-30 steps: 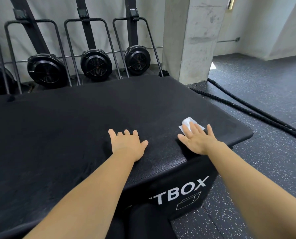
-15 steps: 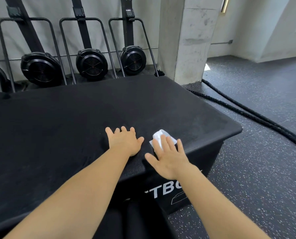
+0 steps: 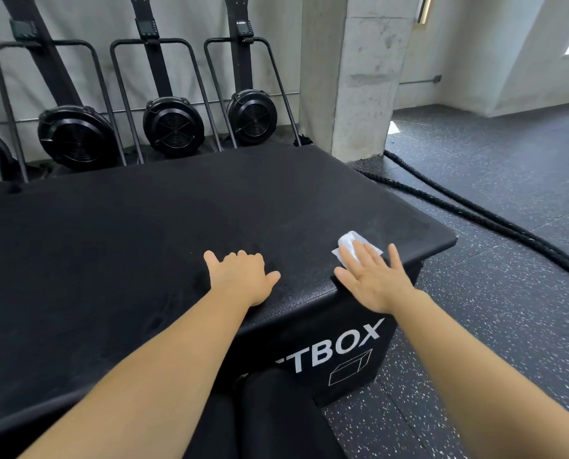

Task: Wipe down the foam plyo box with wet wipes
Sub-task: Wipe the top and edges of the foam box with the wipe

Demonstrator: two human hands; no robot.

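The black foam plyo box [image 3: 144,246] fills the left and middle of the head view, with white lettering on its near side face. A white wet wipe [image 3: 351,244] lies on the box top near its front right corner. My right hand [image 3: 374,276] presses flat on the wipe with straight, spread fingers, covering its near part. My left hand [image 3: 240,276] rests palm down on the box top, a little left of the right hand, fingers slightly bent at the tips.
Several black fan machines [image 3: 174,127] stand in metal frames along the back wall. A concrete pillar [image 3: 349,71] rises behind the box's far right corner. Thick black battle ropes [image 3: 481,217] run over the speckled rubber floor [image 3: 508,326] on the right.
My right hand slid the wipe left toward my left hand, then back right toward the box's front right corner. My left hand has stayed planted on the top.
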